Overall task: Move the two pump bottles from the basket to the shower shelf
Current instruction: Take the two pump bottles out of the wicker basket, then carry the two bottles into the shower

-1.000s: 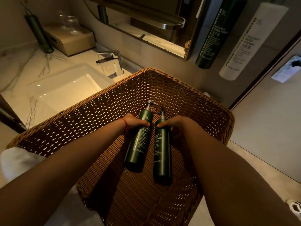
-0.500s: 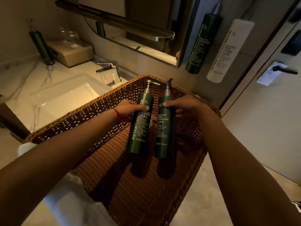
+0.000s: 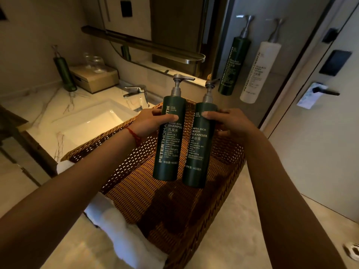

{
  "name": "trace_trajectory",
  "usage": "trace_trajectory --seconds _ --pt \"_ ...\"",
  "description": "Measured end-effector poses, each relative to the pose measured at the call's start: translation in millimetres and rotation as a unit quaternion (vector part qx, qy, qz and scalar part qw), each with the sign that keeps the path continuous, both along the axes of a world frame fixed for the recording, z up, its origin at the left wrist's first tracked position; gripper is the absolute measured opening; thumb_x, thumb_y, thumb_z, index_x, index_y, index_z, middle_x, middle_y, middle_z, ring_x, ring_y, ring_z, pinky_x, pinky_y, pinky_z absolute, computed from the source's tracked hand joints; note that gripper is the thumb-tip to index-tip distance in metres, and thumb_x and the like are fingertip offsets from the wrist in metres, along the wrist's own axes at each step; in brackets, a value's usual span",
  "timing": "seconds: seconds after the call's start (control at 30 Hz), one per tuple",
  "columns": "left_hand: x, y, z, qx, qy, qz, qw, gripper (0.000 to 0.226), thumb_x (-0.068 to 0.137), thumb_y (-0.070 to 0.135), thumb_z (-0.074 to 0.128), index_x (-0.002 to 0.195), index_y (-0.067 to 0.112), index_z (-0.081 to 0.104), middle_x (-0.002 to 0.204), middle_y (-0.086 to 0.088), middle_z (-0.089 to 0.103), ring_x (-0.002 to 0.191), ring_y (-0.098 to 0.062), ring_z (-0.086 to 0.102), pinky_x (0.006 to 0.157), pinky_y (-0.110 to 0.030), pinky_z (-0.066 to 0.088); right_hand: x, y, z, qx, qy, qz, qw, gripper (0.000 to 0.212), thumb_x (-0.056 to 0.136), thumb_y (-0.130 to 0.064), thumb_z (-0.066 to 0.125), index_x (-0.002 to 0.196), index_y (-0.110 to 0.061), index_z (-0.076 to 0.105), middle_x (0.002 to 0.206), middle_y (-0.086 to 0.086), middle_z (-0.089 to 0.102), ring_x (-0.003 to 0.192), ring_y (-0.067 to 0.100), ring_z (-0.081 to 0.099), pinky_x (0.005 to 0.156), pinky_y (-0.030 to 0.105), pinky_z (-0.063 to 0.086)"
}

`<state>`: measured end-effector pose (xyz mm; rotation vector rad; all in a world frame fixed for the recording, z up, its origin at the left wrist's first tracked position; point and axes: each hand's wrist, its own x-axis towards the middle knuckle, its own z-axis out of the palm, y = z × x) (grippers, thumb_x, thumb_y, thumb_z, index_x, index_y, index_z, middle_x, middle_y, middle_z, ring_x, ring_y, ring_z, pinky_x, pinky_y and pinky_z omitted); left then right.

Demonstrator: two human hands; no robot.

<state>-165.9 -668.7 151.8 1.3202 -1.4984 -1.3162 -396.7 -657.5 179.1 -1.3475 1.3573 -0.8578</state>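
My left hand [image 3: 149,123] grips a dark green pump bottle labelled shampoo [image 3: 169,152] around its upper body. My right hand [image 3: 231,123] grips a matching dark green pump bottle labelled body cleanser [image 3: 198,158] the same way. Both bottles are upright, side by side and nearly touching, held in the air above the brown wicker basket [image 3: 223,181]. The basket's inside below them holds nothing else that I can see. No shower shelf is in view.
A marble counter with a lit sink [image 3: 87,125] and faucet [image 3: 136,92] lies to the left. A green bottle [image 3: 65,74], tissue box [image 3: 95,78] and glasses stand at the back. Wall-mounted green [image 3: 233,65] and white [image 3: 258,72] dispensers hang ahead. Door with handle [image 3: 326,92] on the right. White towel [image 3: 124,233] beside the basket.
Both hands have lifted the two bottles from the basket floor up and out above its rim, standing them upright. The view has tilted upward.
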Motion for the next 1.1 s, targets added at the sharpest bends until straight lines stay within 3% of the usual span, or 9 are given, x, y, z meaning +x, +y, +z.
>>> trace_trajectory --seconds 0.07,0.13,0.17,0.23,0.37,0.53,0.73,0.97,1.1 --pt "1 13 4 0.000 0.003 0.013 1.000 0.022 0.072 0.033 0.066 0.089 0.026 0.054 0.092 0.004 0.063 0.082 -0.009 0.062 0.059 -0.019 0.049 0 12 6 -0.010 -0.012 0.006 1.000 0.075 0.059 -0.040 0.073 0.122 -0.008 0.048 0.116 0.006 0.058 0.103 0.019 0.057 0.085 0.036 0.050" --pt "2 27 10 -0.001 0.003 0.027 1.000 0.022 0.072 0.035 0.065 0.088 0.026 0.053 0.093 0.004 0.063 0.085 -0.011 0.061 0.064 -0.023 0.048 0 25 13 -0.020 -0.034 0.017 0.999 0.076 0.051 -0.042 0.072 0.116 -0.008 0.052 0.106 0.003 0.062 0.092 0.013 0.062 0.065 0.023 0.056" --pt "2 36 13 -0.003 0.002 0.033 0.999 0.022 0.072 0.036 0.065 0.087 0.026 0.053 0.093 0.004 0.062 0.085 -0.011 0.061 0.063 -0.023 0.047 -1 32 17 -0.026 -0.047 0.024 0.998 0.069 0.051 -0.041 0.072 0.110 -0.009 0.055 0.100 0.002 0.063 0.084 0.010 0.064 0.054 0.018 0.053" --pt "1 52 20 -0.008 0.000 0.047 0.999 0.025 0.071 0.040 0.065 0.088 0.026 0.053 0.093 0.005 0.062 0.085 -0.010 0.059 0.061 -0.024 0.044 -4 46 22 -0.039 -0.062 0.032 0.997 0.053 0.056 -0.039 0.072 0.100 -0.012 0.058 0.095 0.001 0.064 0.078 0.008 0.065 0.048 0.015 0.050" --pt "-3 90 34 -0.012 0.013 0.085 0.996 0.029 0.068 0.044 0.065 0.086 0.026 0.053 0.092 0.004 0.062 0.085 -0.012 0.059 0.061 -0.025 0.043 -13 74 29 -0.060 -0.064 0.051 0.995 0.064 0.051 -0.044 0.071 0.104 -0.010 0.057 0.099 0.003 0.065 0.090 0.015 0.063 0.061 0.023 0.051" --pt "-17 146 50 -0.029 0.035 0.113 0.993 0.039 0.061 0.048 0.065 0.089 0.022 0.056 0.095 0.000 0.063 0.088 -0.017 0.061 0.067 -0.030 0.046 -31 111 40 -0.087 -0.081 0.088 0.989 0.054 0.053 -0.049 0.072 0.095 -0.016 0.062 0.108 0.008 0.066 0.102 0.023 0.061 0.081 0.036 0.051" --pt "-24 211 56 -0.019 0.071 0.127 0.989 0.064 0.055 0.047 0.072 0.105 0.011 0.056 0.101 -0.008 0.065 0.094 -0.024 0.061 0.079 -0.036 0.049 -38 152 40 -0.088 -0.082 0.139 0.983 0.027 0.061 -0.043 0.074 0.078 -0.023 0.069 0.088 -0.001 0.072 0.089 0.018 0.066 0.068 0.030 0.052" --pt "-7 281 41 -0.031 0.083 0.176 0.980 0.056 0.047 0.050 0.070 0.091 0.017 0.061 0.075 0.005 0.072 0.077 -0.016 0.067 0.067 -0.030 0.050 -14 201 29 -0.073 -0.084 0.153 0.982 0.052 0.036 -0.053 0.076 0.076 -0.020 0.069 0.072 -0.006 0.075 0.085 0.017 0.067 0.061 0.028 0.052" --pt "22 324 28 -0.015 0.079 0.197 0.977 0.060 0.049 0.049 0.073 0.096 0.014 0.061 0.083 0.000 0.069 0.081 -0.020 0.065 0.069 -0.032 0.049 17 229 19 -0.064 -0.083 0.176 0.979 0.058 0.033 -0.056 0.075 0.077 -0.018 0.069 0.077 -0.003 0.073 0.088 0.021 0.066 0.067 0.034 0.051"
